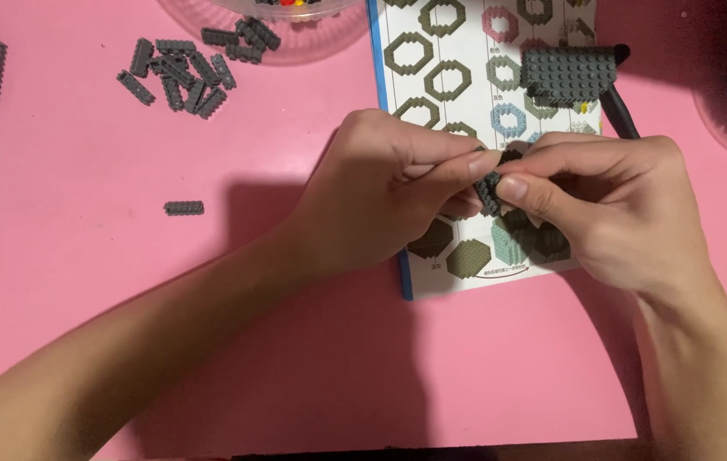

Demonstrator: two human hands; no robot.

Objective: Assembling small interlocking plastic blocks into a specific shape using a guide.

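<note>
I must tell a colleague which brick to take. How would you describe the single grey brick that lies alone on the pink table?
Start from the pink table and find the left hand. Look left of its forearm, below the heap of grey bricks: there lies the lone grey brick. It is a short, narrow strip, lying flat and level, and unlike the heaped ones it touches nothing.

Pink table [81, 282] carries grey bricks [177, 72], instruction sheet [457, 51], clear bowl [295, 38].

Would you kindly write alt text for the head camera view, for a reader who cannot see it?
Two bare hands, left hand and right hand, pinch a small dark grey brick piece together above an instruction sheet on a pink table. Loose grey bricks lie upper left.
</note>
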